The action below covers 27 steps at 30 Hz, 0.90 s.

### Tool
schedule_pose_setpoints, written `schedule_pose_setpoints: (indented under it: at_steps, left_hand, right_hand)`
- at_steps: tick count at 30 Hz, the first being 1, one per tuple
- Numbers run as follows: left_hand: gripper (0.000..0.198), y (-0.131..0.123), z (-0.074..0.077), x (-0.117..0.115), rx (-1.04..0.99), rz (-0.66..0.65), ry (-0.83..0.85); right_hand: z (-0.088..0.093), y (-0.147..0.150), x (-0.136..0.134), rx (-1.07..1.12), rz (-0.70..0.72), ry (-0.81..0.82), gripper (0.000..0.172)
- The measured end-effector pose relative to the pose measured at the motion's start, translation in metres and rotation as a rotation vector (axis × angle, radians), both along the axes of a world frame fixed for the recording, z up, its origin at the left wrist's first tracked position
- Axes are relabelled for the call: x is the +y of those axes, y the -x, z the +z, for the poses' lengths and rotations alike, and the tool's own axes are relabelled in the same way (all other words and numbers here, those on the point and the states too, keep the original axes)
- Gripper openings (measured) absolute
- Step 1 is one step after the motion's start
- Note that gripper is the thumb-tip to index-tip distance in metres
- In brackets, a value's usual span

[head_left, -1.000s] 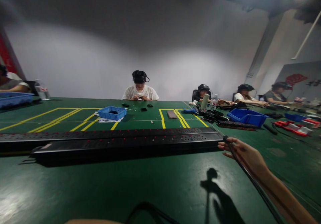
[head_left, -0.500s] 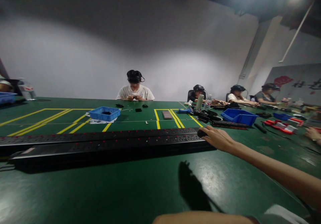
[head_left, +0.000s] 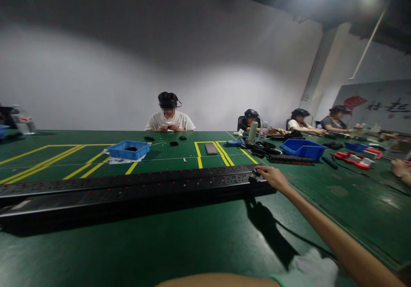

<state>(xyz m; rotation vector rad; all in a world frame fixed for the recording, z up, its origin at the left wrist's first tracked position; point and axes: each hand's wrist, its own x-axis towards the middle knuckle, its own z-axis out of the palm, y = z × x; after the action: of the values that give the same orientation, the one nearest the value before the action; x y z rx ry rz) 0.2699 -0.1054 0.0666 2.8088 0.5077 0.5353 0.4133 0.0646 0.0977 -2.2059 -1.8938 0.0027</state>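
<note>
Two long black power strips (head_left: 150, 192) with rows of sockets and small red dots lie side by side across the green table. My right hand (head_left: 271, 176) reaches to their right end. Its fingers are closed on a small black plug-like piece (head_left: 254, 174) with a pale shiny part, held at the top of the strips; whether it touches a socket I cannot tell. Only a bare forearm (head_left: 218, 280) of mine shows at the bottom edge, with a whitish cloth-like thing (head_left: 313, 267) beside it. My left hand is out of view.
Beyond the strips are a blue tray (head_left: 128, 150) on paper, a stack of flat pieces (head_left: 211, 149) and yellow tape lines. A blue bin (head_left: 303, 149) and red parts (head_left: 353, 160) lie to the right. Co-workers sit across the table. A dark cable (head_left: 302, 237) runs near my right arm.
My right hand has tilted and lifted the black piece slightly, showing its shiny part. The view has shifted a little, and more of the whitish cloth shows at the bottom.
</note>
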Motion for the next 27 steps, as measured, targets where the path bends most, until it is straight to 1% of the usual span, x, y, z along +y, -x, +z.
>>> schedule_pose_setpoints:
  at_steps: [1,3,4,5,7,8,10,12,16,21,24,27]
  left_hand:
    - [0.033,0.016,0.000,0.014,0.014,0.021,-0.025]
    - [0.044,0.055,0.003,0.053,0.044,0.106,-0.092]
    - [0.048,0.076,0.005,0.075,0.053,0.175,-0.127]
    - [0.048,0.098,0.006,0.098,0.060,0.257,-0.159]
    - [0.057,0.137,0.007,0.139,0.082,0.433,-0.194]
    - [0.059,0.153,0.006,0.156,0.104,0.499,-0.204]
    - [0.056,0.172,0.004,0.180,0.165,0.546,-0.222]
    - [0.049,0.178,0.001,0.193,0.212,0.551,-0.244]
    - [0.042,0.165,-0.004,0.202,0.253,0.572,-0.276]
    - [0.041,0.152,-0.009,0.208,0.275,0.585,-0.282]
    - [0.041,0.146,-0.009,0.212,0.277,0.586,-0.284]
    - [0.041,0.136,-0.008,0.213,0.278,0.580,-0.280]
  right_hand:
    - [-0.003,0.000,-0.004,-0.008,-0.014,-0.007,0.030]
    - [-0.007,0.003,-0.009,-0.034,-0.039,-0.027,0.029]
    - [-0.008,0.006,-0.010,-0.051,-0.047,-0.038,0.030]
    - [-0.008,0.009,-0.010,-0.069,-0.052,-0.046,0.030]
    - [-0.005,0.016,-0.008,-0.105,-0.051,-0.048,0.030]
    - [-0.003,0.020,-0.005,-0.123,-0.046,-0.043,0.030]
    - [0.001,0.028,0.000,-0.157,-0.030,-0.024,0.030]
    - [0.004,0.037,0.007,-0.192,-0.012,0.000,0.029]
    - [0.006,0.049,0.014,-0.252,0.008,0.045,0.030]
    - [0.011,0.041,0.007,-0.295,-0.002,0.078,0.031]
    - [0.008,0.038,0.001,-0.318,0.010,0.069,0.032]
    - [0.004,0.043,0.002,-0.338,0.003,0.074,0.032]
